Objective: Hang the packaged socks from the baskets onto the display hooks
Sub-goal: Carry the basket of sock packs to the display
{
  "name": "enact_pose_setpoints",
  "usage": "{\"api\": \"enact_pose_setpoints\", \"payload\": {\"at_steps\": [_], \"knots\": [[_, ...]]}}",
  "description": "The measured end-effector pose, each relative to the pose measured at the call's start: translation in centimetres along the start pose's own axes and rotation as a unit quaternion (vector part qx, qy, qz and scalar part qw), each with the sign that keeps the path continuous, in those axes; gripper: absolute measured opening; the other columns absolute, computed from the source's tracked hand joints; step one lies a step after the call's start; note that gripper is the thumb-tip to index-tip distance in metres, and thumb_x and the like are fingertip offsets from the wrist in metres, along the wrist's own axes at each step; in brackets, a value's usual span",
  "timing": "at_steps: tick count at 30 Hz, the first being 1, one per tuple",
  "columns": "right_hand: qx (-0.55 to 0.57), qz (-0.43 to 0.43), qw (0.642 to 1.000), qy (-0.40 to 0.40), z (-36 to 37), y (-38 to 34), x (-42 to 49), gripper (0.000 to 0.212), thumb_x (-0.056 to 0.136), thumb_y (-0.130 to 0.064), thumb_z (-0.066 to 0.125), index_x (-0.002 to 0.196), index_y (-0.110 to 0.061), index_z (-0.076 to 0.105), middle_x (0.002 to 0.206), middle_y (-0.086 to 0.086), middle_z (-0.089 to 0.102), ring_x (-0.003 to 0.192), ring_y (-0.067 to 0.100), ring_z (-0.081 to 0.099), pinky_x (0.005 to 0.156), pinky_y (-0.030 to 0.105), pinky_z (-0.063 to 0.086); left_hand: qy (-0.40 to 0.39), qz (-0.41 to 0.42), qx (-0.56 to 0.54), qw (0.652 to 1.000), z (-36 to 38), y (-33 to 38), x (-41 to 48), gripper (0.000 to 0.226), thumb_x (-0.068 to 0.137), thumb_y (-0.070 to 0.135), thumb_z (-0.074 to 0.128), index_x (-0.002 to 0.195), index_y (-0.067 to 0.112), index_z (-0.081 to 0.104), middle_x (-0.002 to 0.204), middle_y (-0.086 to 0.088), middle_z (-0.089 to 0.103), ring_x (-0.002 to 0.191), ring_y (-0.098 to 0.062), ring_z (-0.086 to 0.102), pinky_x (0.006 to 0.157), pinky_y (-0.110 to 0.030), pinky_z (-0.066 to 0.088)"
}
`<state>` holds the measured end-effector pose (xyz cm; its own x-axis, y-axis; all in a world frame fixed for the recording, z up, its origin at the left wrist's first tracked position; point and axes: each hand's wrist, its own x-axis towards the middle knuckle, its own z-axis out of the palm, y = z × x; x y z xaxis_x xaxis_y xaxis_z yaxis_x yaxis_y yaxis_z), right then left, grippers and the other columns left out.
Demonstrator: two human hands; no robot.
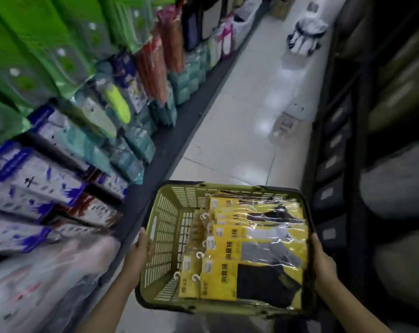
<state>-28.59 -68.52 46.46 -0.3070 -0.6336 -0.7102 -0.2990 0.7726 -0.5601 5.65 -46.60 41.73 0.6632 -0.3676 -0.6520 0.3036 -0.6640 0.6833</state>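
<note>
I carry an olive-green plastic basket (pixel 164 239) with a dark rim in front of me, above the aisle floor. Several yellow packs of socks (pixel 249 248) with white hooks lie stacked in it, filling its right side. My left hand (pixel 141 251) grips the basket's left rim, thumb over the edge. My right hand (pixel 322 263) grips the right rim. On the left stands the display rack (pixel 83 131), packed with hanging goods in green, blue, teal and orange packaging; its hooks are hidden by the packs.
The white tiled aisle floor (pixel 239 121) runs ahead between the left rack and dark shelving (pixel 376 140) on the right. A pale basket or crate (pixel 290 118) sits on the floor mid-aisle, and a bundle of white items (pixel 304 37) lies farther along.
</note>
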Motion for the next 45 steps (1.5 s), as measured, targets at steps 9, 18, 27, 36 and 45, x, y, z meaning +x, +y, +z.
{"api": "enact_pose_setpoints", "payload": {"at_steps": [9, 18, 27, 36, 45], "knots": [[0.107, 0.026, 0.994, 0.004, 2.6, -12.0, 6.8, 0.065, 0.083, -0.060, 0.058, 0.109, -0.001, 0.066, 0.102, 0.016, 0.067, 0.097, 0.033, 0.063, 0.096, 0.045, 0.048, -0.007, 0.030, 0.083, 0.996, 6.2, 18.7, 10.5, 0.067, 0.088, 0.068, 0.032, 0.071, 0.010, 0.061, 0.076, -0.014, 0.064, 0.076, -0.029, 0.061, 0.073, -0.038, 0.046], [0.191, 0.054, 0.980, 0.033, 12.1, -26.9, 15.3, 0.047, 0.082, -0.056, 0.061, 0.096, -0.012, 0.061, 0.078, 0.005, 0.064, 0.074, 0.021, 0.062, 0.078, 0.036, 0.048, -0.067, 0.049, 0.154, 0.985, 12.3, 38.7, 26.2, 0.061, 0.092, 0.064, 0.026, 0.073, 0.015, 0.056, 0.071, -0.001, 0.056, 0.067, -0.016, 0.052, 0.069, -0.034, 0.038], [0.254, 0.067, 0.963, 0.054, 16.8, -45.6, 28.0, 0.054, 0.080, -0.057, 0.063, 0.107, -0.010, 0.060, 0.080, 0.001, 0.065, 0.071, 0.015, 0.062, 0.060, 0.027, 0.046, -0.080, 0.071, 0.169, 0.980, 24.5, 57.2, 40.0, 0.060, 0.092, 0.065, 0.028, 0.068, 0.016, 0.054, 0.067, -0.003, 0.056, 0.064, -0.018, 0.052, 0.068, -0.034, 0.040], [0.216, 0.054, 0.974, 0.030, 18.1, -68.4, 42.0, 0.053, 0.083, -0.056, 0.060, 0.108, -0.009, 0.063, 0.089, 0.005, 0.067, 0.074, 0.017, 0.062, 0.059, 0.028, 0.046, -0.045, 0.048, 0.152, 0.986, 36.8, 74.2, 49.9, 0.061, 0.091, 0.066, 0.029, 0.069, 0.016, 0.055, 0.070, -0.004, 0.058, 0.067, -0.021, 0.053, 0.078, -0.036, 0.039], [0.205, 0.054, 0.977, 0.039, 23.8, -90.0, 56.6, 0.056, 0.081, -0.060, 0.061, 0.102, -0.008, 0.065, 0.079, 0.003, 0.065, 0.068, 0.018, 0.061, 0.056, 0.029, 0.044, -0.057, 0.055, 0.125, 0.989, 49.2, 92.9, 64.4, 0.057, 0.093, 0.063, 0.030, 0.072, 0.015, 0.054, 0.071, -0.002, 0.057, 0.069, -0.020, 0.052, 0.077, -0.035, 0.041]]}}
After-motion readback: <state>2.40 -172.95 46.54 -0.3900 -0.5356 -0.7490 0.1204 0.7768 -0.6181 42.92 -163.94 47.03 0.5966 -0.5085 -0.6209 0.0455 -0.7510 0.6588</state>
